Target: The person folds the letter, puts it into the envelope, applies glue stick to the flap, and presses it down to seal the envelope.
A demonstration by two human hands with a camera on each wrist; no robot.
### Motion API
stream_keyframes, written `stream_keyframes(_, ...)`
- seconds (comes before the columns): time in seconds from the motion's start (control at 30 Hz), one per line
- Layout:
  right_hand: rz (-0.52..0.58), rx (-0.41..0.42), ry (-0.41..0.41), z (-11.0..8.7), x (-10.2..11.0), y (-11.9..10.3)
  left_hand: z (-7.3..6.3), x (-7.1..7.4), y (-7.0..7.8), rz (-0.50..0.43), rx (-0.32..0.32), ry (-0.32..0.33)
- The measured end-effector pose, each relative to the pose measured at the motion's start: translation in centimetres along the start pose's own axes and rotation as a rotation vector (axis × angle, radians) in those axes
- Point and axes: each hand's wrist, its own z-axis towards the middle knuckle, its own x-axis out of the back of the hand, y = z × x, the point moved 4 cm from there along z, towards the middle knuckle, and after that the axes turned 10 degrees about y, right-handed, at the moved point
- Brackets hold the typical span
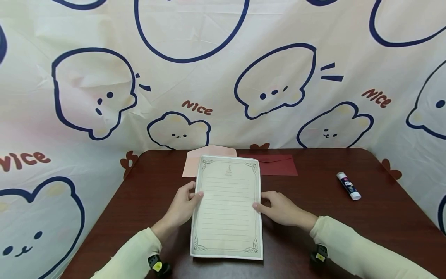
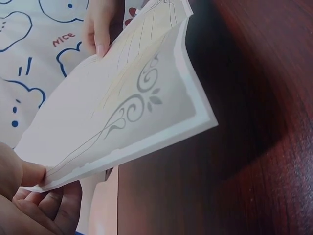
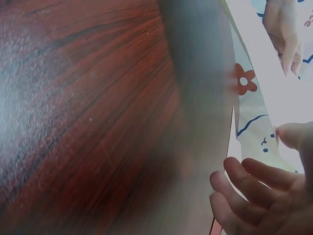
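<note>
A sheet of lined letter paper (image 1: 228, 217) with scrolled corner ornaments is held up off the table between both hands. My left hand (image 1: 184, 203) pinches its left edge, thumb on the printed face and fingers behind. On the opposite edge, my right hand (image 1: 280, 207) pinches the paper the same way. In the left wrist view the near corner of the letter paper (image 2: 117, 117) hangs over the table, with a shadow below. A pink envelope (image 1: 189, 164) with its flap up lies behind the paper, partly covered by it. Beside that is a red envelope (image 1: 278, 164), also partly hidden.
A glue stick (image 1: 349, 186) lies on the right side of the dark wooden table (image 1: 139, 201). A patterned cloth (image 1: 223, 85) with cartoon bears hangs behind the table and along its sides.
</note>
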Motion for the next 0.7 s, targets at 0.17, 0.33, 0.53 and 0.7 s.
stream_keyframes(0.17,0.084,0.028,-0.023,0.1,0.0,0.1,0.0,-0.3,0.1,-0.007,-0.016,-0.023)
stream_keyframes(0.33,0.196,0.043,-0.044,0.2,-0.1,0.6,0.0,-0.6,0.0,-0.016,-0.017,-0.032)
stream_keyframes(0.53,0.394,0.008,-0.101,-0.1,-0.2,0.8,0.0,-0.9,-0.1,-0.029,-0.011,-0.041)
stream_keyframes(0.7,0.463,-0.025,-0.097,-0.4,0.2,0.9,0.1,-1.2,-0.1,-0.032,0.003,-0.046)
